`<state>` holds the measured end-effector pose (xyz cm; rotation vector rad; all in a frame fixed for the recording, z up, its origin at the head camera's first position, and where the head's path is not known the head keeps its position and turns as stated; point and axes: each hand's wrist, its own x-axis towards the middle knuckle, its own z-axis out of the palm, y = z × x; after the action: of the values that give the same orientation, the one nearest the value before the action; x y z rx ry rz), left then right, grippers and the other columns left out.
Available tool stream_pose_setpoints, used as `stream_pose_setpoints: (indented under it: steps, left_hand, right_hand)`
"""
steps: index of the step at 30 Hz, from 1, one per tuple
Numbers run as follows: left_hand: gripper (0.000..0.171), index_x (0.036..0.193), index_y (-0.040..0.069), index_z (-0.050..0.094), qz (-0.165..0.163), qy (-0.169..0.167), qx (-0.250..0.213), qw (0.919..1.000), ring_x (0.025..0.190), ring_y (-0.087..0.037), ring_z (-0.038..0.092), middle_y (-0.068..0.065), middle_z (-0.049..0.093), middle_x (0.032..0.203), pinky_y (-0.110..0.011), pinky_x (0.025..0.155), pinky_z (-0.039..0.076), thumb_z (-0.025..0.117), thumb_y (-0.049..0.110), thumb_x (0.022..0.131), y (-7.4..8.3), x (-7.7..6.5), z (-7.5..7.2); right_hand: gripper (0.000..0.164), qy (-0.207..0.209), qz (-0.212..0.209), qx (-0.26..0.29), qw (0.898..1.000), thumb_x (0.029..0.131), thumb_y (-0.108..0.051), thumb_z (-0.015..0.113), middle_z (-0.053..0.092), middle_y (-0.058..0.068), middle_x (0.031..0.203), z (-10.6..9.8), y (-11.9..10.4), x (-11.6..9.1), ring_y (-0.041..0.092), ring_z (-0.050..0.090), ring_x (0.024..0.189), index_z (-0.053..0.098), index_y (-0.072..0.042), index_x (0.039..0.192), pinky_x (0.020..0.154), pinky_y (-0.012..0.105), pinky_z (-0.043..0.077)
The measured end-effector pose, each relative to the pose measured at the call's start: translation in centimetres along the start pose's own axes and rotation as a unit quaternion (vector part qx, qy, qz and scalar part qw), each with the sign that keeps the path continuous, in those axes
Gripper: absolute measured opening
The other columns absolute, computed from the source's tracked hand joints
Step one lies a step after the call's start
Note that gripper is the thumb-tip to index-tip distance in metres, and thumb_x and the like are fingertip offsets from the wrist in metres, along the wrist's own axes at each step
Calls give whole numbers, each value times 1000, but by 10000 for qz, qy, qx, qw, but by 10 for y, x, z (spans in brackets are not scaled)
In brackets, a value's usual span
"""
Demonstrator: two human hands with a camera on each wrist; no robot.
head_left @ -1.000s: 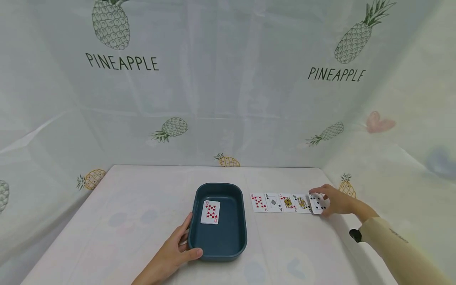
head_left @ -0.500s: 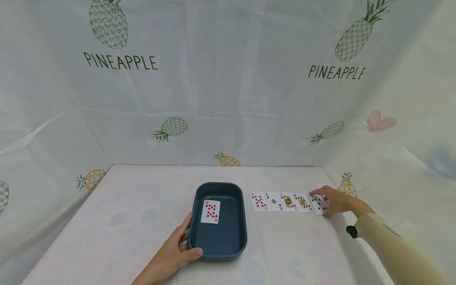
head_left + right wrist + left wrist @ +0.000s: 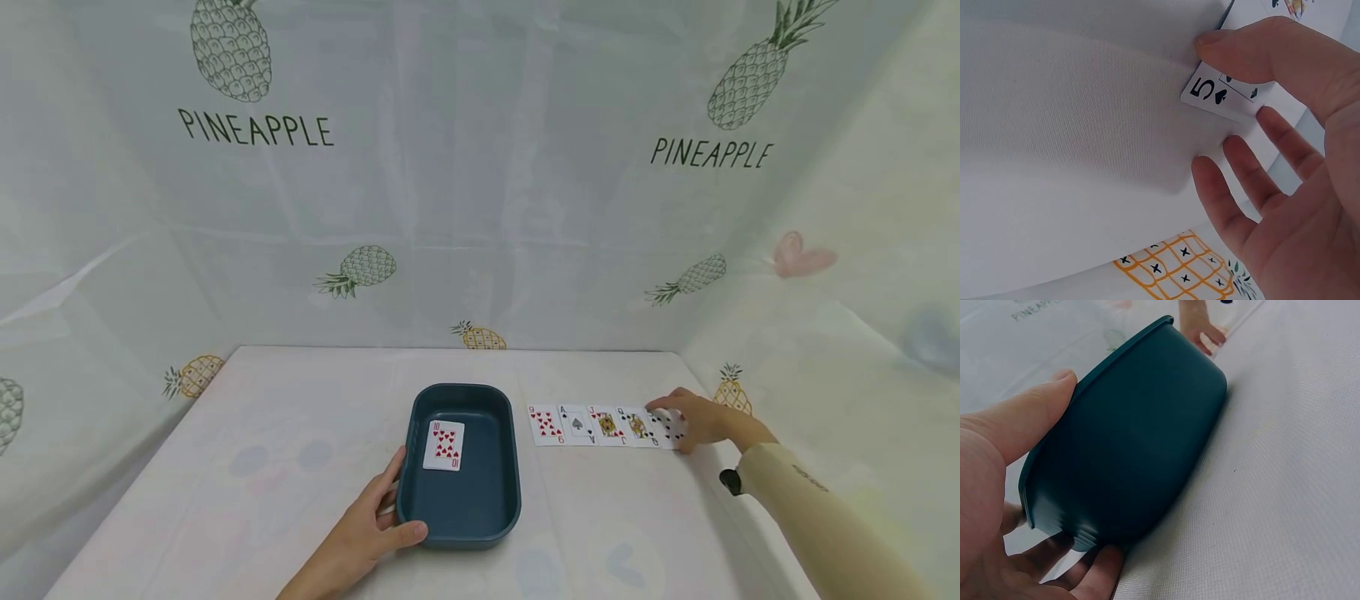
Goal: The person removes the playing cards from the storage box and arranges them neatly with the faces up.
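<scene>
My left hand (image 3: 363, 521) grips the left side of a dark blue-green tray (image 3: 512, 467); its thumb lies over the rim and the fingers reach along the wall and under it in the left wrist view. Flat inside the tray is a ten of hearts (image 3: 443, 446). At the right, my right hand (image 3: 708, 421) holds the five of spades (image 3: 1202, 89) by its edges, thumb at the near edge and index finger at the far one. That card ends a row with a nine of hearts (image 3: 545, 426), an ace of spades (image 3: 577, 426), a red jack (image 3: 606, 426) and a black queen (image 3: 637, 427).
A white cloth covers the table (image 3: 300, 417). Behind it rises a hanging sheet (image 3: 480, 167) printed with pineapples, continuing around both sides. The card row runs from just right of the tray toward the table's right edge.
My right hand has pulled the five of spades straight and moved it slightly left, flush against the queen. The left hand and tray have stayed put.
</scene>
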<state>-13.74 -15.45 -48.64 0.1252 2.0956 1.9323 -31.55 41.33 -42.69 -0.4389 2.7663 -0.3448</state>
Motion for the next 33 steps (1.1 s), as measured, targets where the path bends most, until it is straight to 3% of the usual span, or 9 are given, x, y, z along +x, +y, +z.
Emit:
stream_pose_setpoints:
  steps: [17, 28, 33]
  left_hand:
    - [102, 172, 31, 18, -115, 161, 160, 9997, 140, -39, 57, -27, 27, 168, -44, 107, 57, 85, 31, 94, 1, -1, 1]
    - [101, 172, 32, 20, -127, 166, 153, 9997, 138, -36, 58, -26, 29, 167, -44, 107, 56, 85, 32, 94, 1, -1, 1]
    - [102, 172, 31, 19, -124, 196, 224, 9995, 138, -36, 59, -27, 30, 167, -44, 107, 56, 85, 32, 93, 2, -1, 1]
  right_hand:
    - [80, -62, 79, 82, 9999, 75, -4, 91, 44, 27, 145, -3, -4, 1, 49, 53, 121, 60, -15, 148, 97, 72, 50]
    - [84, 13, -1, 63, 10000, 75, -2, 88, 47, 25, 143, 0, 1, -2, 43, 54, 117, 57, -16, 151, 95, 69, 51]
    - [88, 24, -137, 90, 9999, 78, -5, 89, 46, 28, 143, 0, 1, -3, 41, 56, 114, 49, -10, 156, 94, 65, 53]
